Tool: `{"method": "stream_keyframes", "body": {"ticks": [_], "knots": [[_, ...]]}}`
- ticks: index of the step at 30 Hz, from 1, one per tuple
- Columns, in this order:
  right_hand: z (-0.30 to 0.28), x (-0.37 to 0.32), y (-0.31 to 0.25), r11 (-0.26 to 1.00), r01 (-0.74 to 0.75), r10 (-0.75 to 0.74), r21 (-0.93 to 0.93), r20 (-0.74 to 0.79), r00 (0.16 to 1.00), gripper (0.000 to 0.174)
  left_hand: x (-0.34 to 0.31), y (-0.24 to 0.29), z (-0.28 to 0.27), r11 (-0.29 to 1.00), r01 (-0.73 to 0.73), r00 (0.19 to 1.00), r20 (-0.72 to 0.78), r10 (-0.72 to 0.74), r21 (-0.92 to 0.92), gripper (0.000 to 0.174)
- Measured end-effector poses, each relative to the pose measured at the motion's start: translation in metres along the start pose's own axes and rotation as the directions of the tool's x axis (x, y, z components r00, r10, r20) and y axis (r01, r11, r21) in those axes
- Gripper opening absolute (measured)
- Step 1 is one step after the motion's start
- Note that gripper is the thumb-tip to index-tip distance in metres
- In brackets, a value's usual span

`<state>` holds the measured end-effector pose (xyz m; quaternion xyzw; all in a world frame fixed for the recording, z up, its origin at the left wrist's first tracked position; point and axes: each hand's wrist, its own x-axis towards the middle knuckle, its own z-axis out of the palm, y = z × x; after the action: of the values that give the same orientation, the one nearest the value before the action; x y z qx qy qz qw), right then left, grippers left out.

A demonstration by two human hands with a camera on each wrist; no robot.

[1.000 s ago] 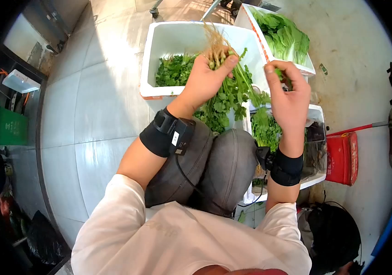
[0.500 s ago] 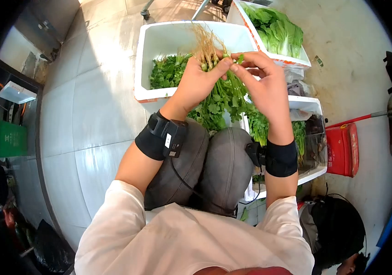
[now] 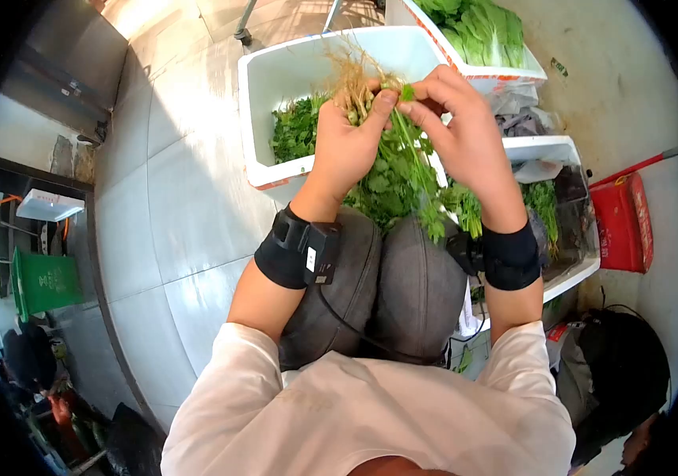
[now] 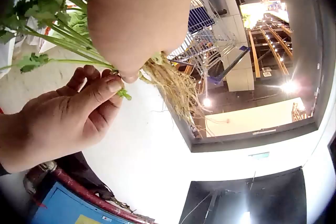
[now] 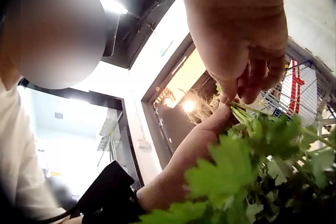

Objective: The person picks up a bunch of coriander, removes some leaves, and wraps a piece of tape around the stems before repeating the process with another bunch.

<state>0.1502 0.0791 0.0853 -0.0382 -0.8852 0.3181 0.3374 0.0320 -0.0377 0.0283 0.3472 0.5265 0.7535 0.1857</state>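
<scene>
My left hand point(image 3: 347, 143) grips a bunch of leafy green herbs point(image 3: 386, 178) just below its pale roots point(image 3: 348, 83), with the leaves hanging toward the knees. Close beside it, the right hand point(image 3: 462, 119) pinches a small green leafy piece point(image 3: 407, 93) between thumb and forefinger at the stem ends. In the left wrist view that pinched sprig point(image 4: 124, 94) shows at the fingertips of the right hand point(image 4: 68, 113), near the roots point(image 4: 176, 85). Leaves point(image 5: 226, 171) fill the lower part of the right wrist view, partly covering the left hand point(image 5: 184, 155).
Below the hands stands a white foam box point(image 3: 256, 119) with more herbs point(image 3: 295, 127) inside. Another box with leafy greens point(image 3: 486, 36) is at upper right, and a third box point(image 3: 585, 266) at right holds herbs. A red dustpan point(image 3: 623, 226) leans by the wall.
The right hand came in from the right to the stem ends beside the left hand and now pinches a leafy piece there. The left hand keeps its grip on the bunch.
</scene>
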Motion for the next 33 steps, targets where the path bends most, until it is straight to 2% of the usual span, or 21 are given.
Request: {"method": "stream_keyframes", "body": {"ticks": [1,3,4,6,9,11,12,13,15,17,19,21,23,25,26,27,28,29,31,33], "knots": [[0.0,-0.005,-0.001,0.999,-0.027,0.026,0.026,0.026,0.999,0.016,-0.004,-0.003,0.0,1.0,0.016,1.0,0.001,-0.016,0.003,0.021],[-0.003,-0.003,0.002,0.997,-0.049,0.045,0.061,0.063,0.997,0.017,0.003,-0.009,0.0,0.996,-0.017,0.995,-0.093,0.024,0.084,0.022],[-0.003,-0.006,0.004,0.986,-0.068,0.054,0.151,0.092,0.994,0.017,0.007,-0.012,-0.003,0.996,-0.015,0.996,-0.088,0.022,0.083,0.022],[-0.008,-0.009,0.001,0.976,-0.108,0.097,0.19,0.066,0.993,0.017,0.016,-0.016,-0.013,0.996,-0.019,0.939,-0.343,-0.011,-0.082,0.022],[-0.021,-0.021,0.008,0.958,-0.186,0.189,0.22,0.006,0.982,0.015,0.014,-0.016,-0.017,0.988,-0.057,0.938,-0.346,0.003,-0.147,0.024],[-0.031,-0.034,0.016,0.962,-0.272,0.273,-0.025,0.014,0.962,0.018,0.012,-0.013,-0.018,0.986,-0.071,0.952,-0.305,0.022,-0.149,0.026],[-0.036,-0.038,0.02,0.941,-0.285,0.302,-0.181,0.079,0.95,0.025,0.012,-0.01,-0.018,0.984,-0.089,0.962,-0.271,0.044,-0.156,0.028],[-0.036,-0.044,0.024,0.938,-0.296,0.313,-0.179,0.073,0.947,0.025,0.011,-0.009,-0.017,0.985,-0.08,0.964,-0.262,0.037,-0.156,0.028],[-0.035,-0.052,0.028,0.896,-0.202,0.236,-0.396,0.039,0.971,0.031,0.011,-0.005,-0.017,0.988,-0.089,0.97,-0.236,0.056,-0.13,0.027],[-0.036,-0.053,0.027,0.897,-0.237,0.277,-0.373,0.055,0.959,0.036,0.011,-0.008,-0.017,0.984,-0.076,0.977,-0.207,0.041,-0.161,0.028],[-0.031,-0.051,0.023,0.939,-0.208,0.235,-0.274,0.069,0.97,0.036,0.011,-0.009,-0.017,0.965,-0.059,0.991,-0.13,0.026,-0.255,0.029],[-0.027,-0.046,0.021,0.944,-0.188,0.222,-0.271,0.1,0.97,0.036,0.008,-0.006,-0.015,0.956,-0.028,0.995,-0.102,-0.002,-0.292,0.029],[-0.022,-0.038,0.02,0.996,-0.08,0.085,-0.033,0.168,0.982,0.035,0.003,-0.004,-0.014,0.944,-0.003,0.997,-0.076,-0.023,-0.331,0.029],[-0.011,-0.032,0.025,0.99,-0.052,0.034,0.13,0.133,0.991,0.031,0.004,-0.001,-0.01,0.934,0.039,0.999,-0.002,-0.042,-0.356,0.03],[-0.008,-0.028,0.025,0.964,-0.139,0.105,0.228,0.157,0.982,0.031,0.003,-0.001,-0.009,0.933,0.036,0.999,-0.01,-0.042,-0.358,0.03],[-0.005,-0.025,0.026,0.92,-0.227,0.172,0.321,0.189,0.967,0.031,0.002,-0.001,-0.01,0.932,0.054,0.998,0.051,-0.038,-0.358,0.03],[-0.004,-0.023,0.026,0.918,-0.225,0.164,0.327,0.205,0.965,0.031,0.001,-0.001,-0.012,0.933,0.07,0.994,0.102,-0.036,-0.353,0.031],[-0.004,-0.019,0.025,0.907,-0.255,0.19,0.336,0.213,0.958,0.031,0.002,-0.002,-0.014,0.935,0.057,0.996,0.083,-0.029,-0.35,0.031],[0.0,-0.014,0.024,0.894,-0.279,0.203,0.351,0.239,0.95,0.031,0.004,-0.003,-0.016,0.933,0.057,0.984,0.177,0.007,-0.356,0.03],[0.001,-0.016,0.024,0.92,-0.243,0.192,0.308,0.185,0.964,0.032,0.002,-0.003,-0.012,0.937,0.052,0.99,0.143,-0.002,-0.345,0.029]]}}
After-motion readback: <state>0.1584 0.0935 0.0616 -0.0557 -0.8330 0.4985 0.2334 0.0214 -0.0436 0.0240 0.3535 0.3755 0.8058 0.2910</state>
